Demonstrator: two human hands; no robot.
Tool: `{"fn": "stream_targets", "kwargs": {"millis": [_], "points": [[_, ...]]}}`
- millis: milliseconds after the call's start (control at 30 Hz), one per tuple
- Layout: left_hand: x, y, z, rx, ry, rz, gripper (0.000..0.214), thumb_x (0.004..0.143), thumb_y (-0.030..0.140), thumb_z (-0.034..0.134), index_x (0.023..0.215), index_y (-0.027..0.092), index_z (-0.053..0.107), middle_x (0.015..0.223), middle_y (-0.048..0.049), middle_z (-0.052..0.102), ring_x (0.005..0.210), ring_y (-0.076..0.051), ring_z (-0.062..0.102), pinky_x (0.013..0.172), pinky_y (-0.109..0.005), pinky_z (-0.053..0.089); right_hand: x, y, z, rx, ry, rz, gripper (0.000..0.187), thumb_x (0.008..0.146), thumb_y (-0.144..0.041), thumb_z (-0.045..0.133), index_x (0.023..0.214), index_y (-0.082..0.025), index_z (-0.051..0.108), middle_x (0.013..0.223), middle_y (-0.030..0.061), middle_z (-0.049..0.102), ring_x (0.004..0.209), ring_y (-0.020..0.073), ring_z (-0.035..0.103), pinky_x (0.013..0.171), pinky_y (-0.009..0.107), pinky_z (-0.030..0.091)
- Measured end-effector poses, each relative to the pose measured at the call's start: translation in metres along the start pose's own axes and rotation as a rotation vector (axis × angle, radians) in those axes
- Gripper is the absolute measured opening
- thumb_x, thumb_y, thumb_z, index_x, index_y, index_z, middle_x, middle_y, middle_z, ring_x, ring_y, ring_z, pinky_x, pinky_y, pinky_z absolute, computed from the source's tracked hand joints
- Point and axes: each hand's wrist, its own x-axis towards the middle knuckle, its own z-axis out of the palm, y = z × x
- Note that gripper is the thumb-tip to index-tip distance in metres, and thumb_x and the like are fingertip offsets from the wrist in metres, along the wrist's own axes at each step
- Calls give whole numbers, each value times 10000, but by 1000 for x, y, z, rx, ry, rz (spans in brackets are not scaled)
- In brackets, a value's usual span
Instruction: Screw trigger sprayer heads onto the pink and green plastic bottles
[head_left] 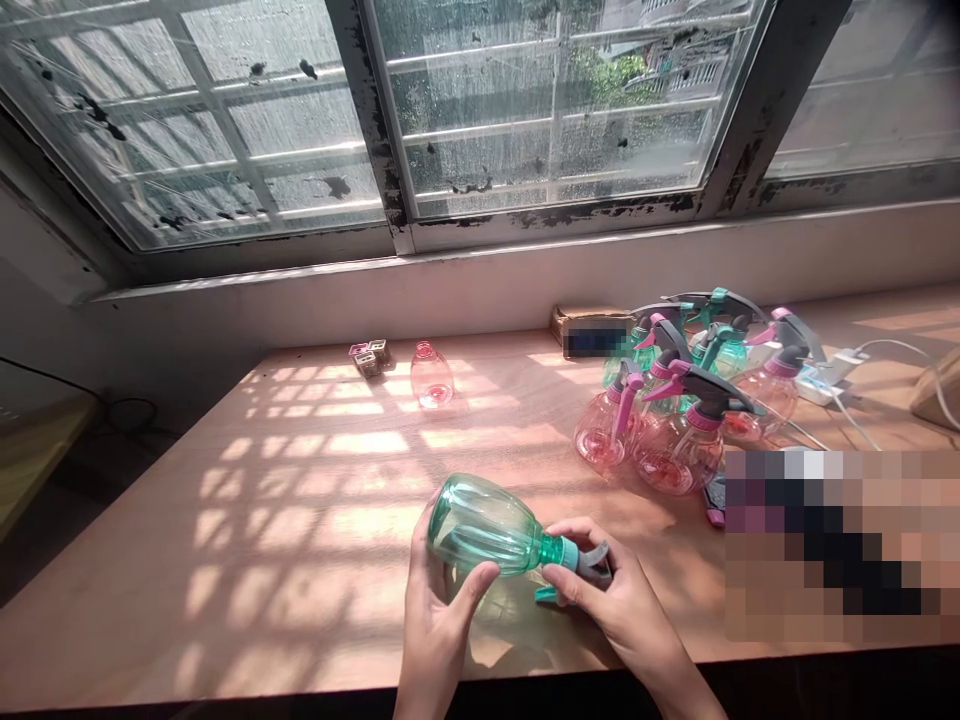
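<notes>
A clear green spray bottle (487, 525) lies tilted on its side between my hands, just above the table. My left hand (442, 610) wraps round the bottle's wide body, thumb on the near side. At the neck, my right hand (600, 580) grips the green collar and grey spray head (595, 562) with thumb and fingers. The green trigger (546, 595) points down toward the tabletop. Part of the spray head is hidden by my right hand.
Several pink and green spray bottles (679, 450) stand at the right. A pink bottle without a spray head (433, 378) stands farther back, beside small blocks (367, 357). A cardboard box (592, 330), white cables (847, 365) and a blurred-out area are on the wooden table (300, 560), below a window.
</notes>
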Motion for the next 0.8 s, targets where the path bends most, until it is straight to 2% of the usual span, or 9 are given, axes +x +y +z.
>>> {"fn": "stream_targets", "kwargs": {"millis": [167, 300, 467, 600, 667, 800], "points": [[7, -11, -6, -3, -69, 31, 808, 785, 394, 918, 1504, 353, 554, 1589, -83, 568, 1502, -381, 495, 1233, -460, 429, 4, 4, -10, -61, -27, -37, 403, 828, -520, 903, 1026, -201, 759, 625, -40, 685, 586, 143, 630, 636, 277, 559], [6, -14, -8, -19, -114, 24, 834, 801, 349, 906, 1535, 381, 511, 1626, -73, 522, 1516, -364, 481, 1227, -444, 439, 6, 5, -12, -56, -42, -54, 411, 853, -530, 884, 1041, -198, 732, 643, -44, 696, 559, 122, 638, 640, 258, 497], [-1, -7, -4, 91, -112, 42, 919, 818, 420, 887, 1603, 377, 412, 1579, -82, 576, 1503, -362, 495, 1271, -477, 378, 4, 1, -8, -44, -47, -51, 402, 825, -534, 902, 976, -199, 739, 659, -44, 683, 550, 129, 638, 611, 271, 522], [1, -6, -4, 46, -61, 24, 844, 838, 475, 859, 1575, 354, 466, 1574, -93, 588, 1493, -378, 511, 1231, -470, 438, 3, 2, -6, -24, -51, -45, 388, 780, -491, 949, 969, -219, 747, 722, -40, 719, 551, 110, 615, 600, 257, 533], [3, -8, -5, 14, -40, 17, 797, 851, 463, 850, 1554, 350, 493, 1623, -92, 537, 1486, -376, 519, 1216, -465, 456, 4, 4, -7, -29, -47, -43, 393, 785, -494, 948, 985, -219, 751, 704, -45, 714, 550, 104, 612, 604, 245, 526], [5, -12, -4, 54, -79, 78, 734, 824, 394, 884, 1477, 409, 550, 1766, -31, 285, 1501, -368, 502, 1192, -452, 483, 6, 5, -12, -21, -38, -48, 387, 855, -526, 887, 993, -193, 744, 694, -24, 721, 556, 105, 632, 606, 228, 498]]}}
